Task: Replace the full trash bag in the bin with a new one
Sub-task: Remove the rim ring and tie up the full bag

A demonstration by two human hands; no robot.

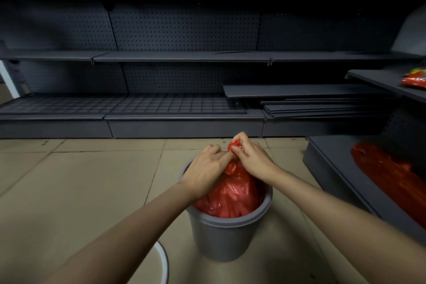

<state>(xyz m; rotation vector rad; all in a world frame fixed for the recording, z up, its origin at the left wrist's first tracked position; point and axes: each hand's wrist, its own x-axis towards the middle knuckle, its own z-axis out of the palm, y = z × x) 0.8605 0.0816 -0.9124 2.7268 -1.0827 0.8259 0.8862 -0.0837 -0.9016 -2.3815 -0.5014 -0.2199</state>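
Now, stage: we are tying off the full bag, which sits inside the bin and has not yet been lifted out.
Bag: our full red plastic trash bag (230,193) bulges up to the rim of the round grey plastic bin (221,237), which stands on the beige tiled floor (80,180) in front of the dark empty metal shelving (175,57).
Left hand (205,170): its fingers curl round the gathered neck of the bag just above the bulge; how tightly they close we cannot tell, since the back of the hand hides them.
Right hand (251,159): thumb and fingertips pinch the twisted red end of the bag (234,146) at the very top, touching the left hand's fingers.
Handling, as we judge it: the film is thin, soft and slippery, and will stretch or tear if pulled by a single pinch; the load looks bulky but not necessarily heavy.
Where to take hold: below the knot, around the bunched neck, with a whole-hand grip, lifting straight up while the bin is steadied.
Spare: more red plastic film (391,177) lies on the low dark shelf base (327,168) to the right, well apart from the bin; we guess the new bag may come from there.
Risk: the bag may cling to the bin wall and drag the bin up with it.
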